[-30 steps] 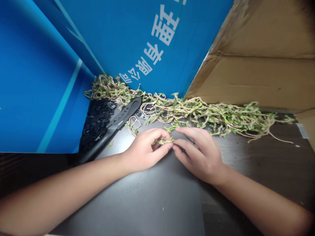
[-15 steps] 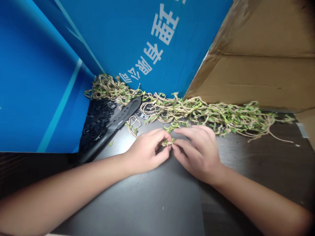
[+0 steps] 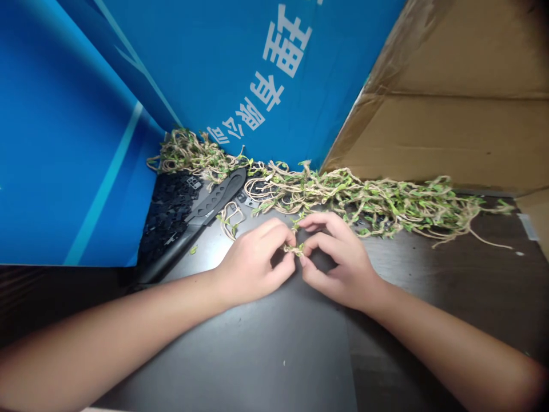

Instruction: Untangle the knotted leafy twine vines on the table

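Observation:
Between my two hands is a short stretch of leafy twine [image 3: 294, 250], tan cord with small green leaves. My left hand [image 3: 259, 263] pinches it between thumb and fingers from the left. From the right, my right hand [image 3: 343, 260] has its thumb and index finger closed on the twine's other side, its remaining fingers curled above. Just beyond the fingertips lies a long tangled heap of the same leafy twine [image 3: 343, 197]. A loose loop of twine [image 3: 231, 220] rests left of my left hand. Part of the held piece is hidden by my fingers.
A black-handled tool [image 3: 223, 194] lies slantwise at left, beside a pile of small dark flat pieces [image 3: 167, 206]. Blue printed panels [image 3: 240, 57] stand behind and at left, a cardboard wall [image 3: 450, 126] at right. A grey mat [image 3: 240, 355] covers part of the dark table [image 3: 429, 286].
My right hand has shifted slightly left and up, its fingers bending more around the twine. My left hand stays nearly in place, still pinching.

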The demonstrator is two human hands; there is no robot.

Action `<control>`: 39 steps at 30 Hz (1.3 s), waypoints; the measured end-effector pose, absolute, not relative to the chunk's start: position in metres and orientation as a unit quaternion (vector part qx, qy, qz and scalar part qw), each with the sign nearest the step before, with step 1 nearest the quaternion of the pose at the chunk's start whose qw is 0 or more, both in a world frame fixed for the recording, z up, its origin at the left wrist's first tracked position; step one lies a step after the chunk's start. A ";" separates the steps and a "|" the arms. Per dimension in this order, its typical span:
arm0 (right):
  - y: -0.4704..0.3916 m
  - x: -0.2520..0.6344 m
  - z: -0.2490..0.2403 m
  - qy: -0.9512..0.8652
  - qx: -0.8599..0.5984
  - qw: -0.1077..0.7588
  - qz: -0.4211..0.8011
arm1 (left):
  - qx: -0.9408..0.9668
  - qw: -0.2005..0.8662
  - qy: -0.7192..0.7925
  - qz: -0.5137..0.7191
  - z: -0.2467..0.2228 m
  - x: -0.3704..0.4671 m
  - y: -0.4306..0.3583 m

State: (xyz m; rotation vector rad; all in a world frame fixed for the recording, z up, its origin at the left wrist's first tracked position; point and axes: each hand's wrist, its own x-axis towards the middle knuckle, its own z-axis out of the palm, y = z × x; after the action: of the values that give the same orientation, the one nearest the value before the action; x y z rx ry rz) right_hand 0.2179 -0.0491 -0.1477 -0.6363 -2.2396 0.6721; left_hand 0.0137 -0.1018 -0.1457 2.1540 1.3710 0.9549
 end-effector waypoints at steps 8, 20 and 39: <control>-0.049 0.221 -0.153 -0.890 -0.264 0.337 0.156 | 0.765 0.192 0.503 0.354 -0.146 0.010 -0.102; -0.052 0.218 -0.151 -0.886 -0.242 0.349 0.183 | 0.768 0.232 0.474 0.364 -0.147 0.011 -0.101; -0.048 0.220 -0.154 -0.888 -0.272 0.326 0.179 | 0.768 0.195 0.481 0.375 -0.147 0.009 -0.098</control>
State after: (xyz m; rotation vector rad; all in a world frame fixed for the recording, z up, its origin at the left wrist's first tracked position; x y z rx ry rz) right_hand 0.2199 -0.0483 -0.1542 -0.7129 -2.3261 0.4678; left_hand 0.0094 -0.0976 -0.1467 2.1519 1.3484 1.0513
